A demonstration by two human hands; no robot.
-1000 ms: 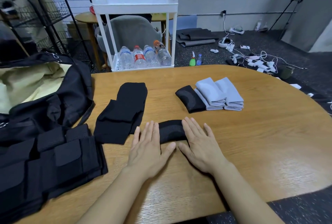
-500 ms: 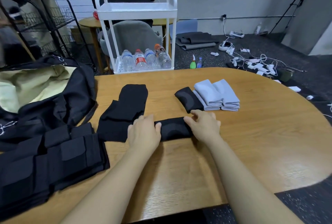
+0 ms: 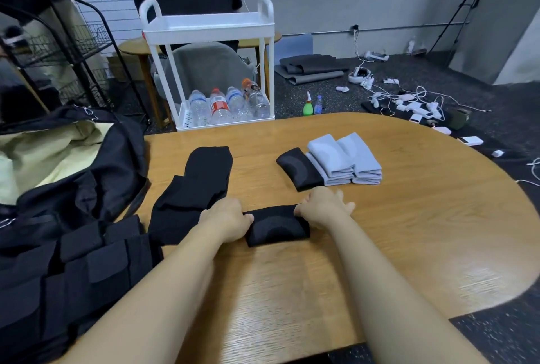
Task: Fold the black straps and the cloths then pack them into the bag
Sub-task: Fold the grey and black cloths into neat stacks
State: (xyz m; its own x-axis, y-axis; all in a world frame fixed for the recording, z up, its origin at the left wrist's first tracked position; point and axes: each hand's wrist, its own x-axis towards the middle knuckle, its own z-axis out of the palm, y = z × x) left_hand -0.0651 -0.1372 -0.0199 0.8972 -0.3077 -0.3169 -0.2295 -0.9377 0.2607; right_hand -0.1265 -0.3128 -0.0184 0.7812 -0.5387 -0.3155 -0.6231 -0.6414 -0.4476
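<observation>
Evidently soft and light, the folded black cloth (image 3: 276,225) is gripped at both ends by the left hand (image 3: 226,222) and right hand (image 3: 323,206); it should be lifted there.

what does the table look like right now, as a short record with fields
surface: oval wooden table
in hands: folded black patterned cloth, left hand and right hand gripping its ends
folded: two light grey cloth stacks, black folded cloth beside them
unfolded: flat black cloths
bag: open black bag, table's left
</observation>
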